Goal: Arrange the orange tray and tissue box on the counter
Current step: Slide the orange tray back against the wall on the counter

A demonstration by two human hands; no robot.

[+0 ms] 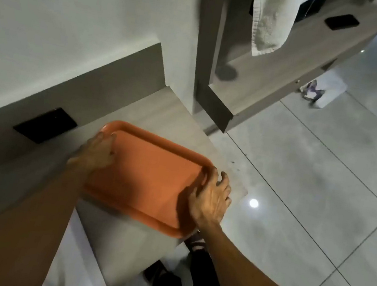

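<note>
An orange rectangular tray [148, 176] sits over the grey counter [172, 113], its near right corner reaching the counter's edge. My left hand [96, 154] grips the tray's far left corner. My right hand [211, 196] holds the tray's right rim, fingers curled over it. Whether the tray rests flat on the counter or is slightly lifted is unclear. No tissue box is visible on the counter; a white box-like object [325, 91] stands on the floor at the far right.
A black socket plate [45, 125] is set in the back panel behind the counter. A grey shelf [265, 81] beyond carries a hanging white towel [271, 20] and a black phone [342, 22]. Glossy tiled floor [310, 185] lies to the right.
</note>
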